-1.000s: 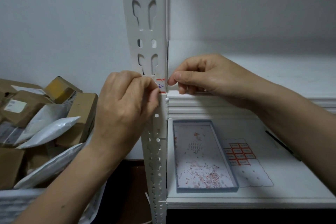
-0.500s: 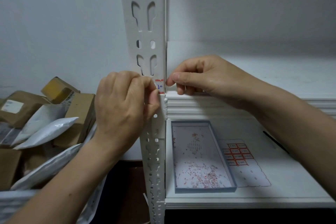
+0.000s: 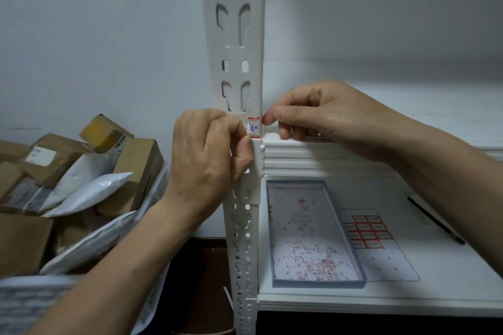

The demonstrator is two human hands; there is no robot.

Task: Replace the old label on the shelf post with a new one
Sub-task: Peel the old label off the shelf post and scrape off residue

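A white slotted shelf post [image 3: 234, 35] stands upright in the middle of the view. A small white label [image 3: 254, 127] with a red border and blue handwriting is stuck on it at shelf height. My left hand [image 3: 206, 155] has its fingers curled, and thumb and forefinger pinch the label's left side, hiding that part. My right hand [image 3: 326, 114] comes in from the right with curled fingers. Its thumb tip presses the post's right edge beside the label, and its fingers are tucked behind that edge.
On the white shelf [image 3: 408, 299] below lie a shallow grey tray [image 3: 362, 284] with red-and-white paper scraps, a sheet of red-bordered labels [image 3: 367, 231] and a black pen [image 3: 435, 223]. Left of the post is a pile of cardboard boxes and white mailer bags [image 3: 81, 171].
Both hands have stayed at the label. The left fingers shifted slightly at its left side, and the view drifted a little.
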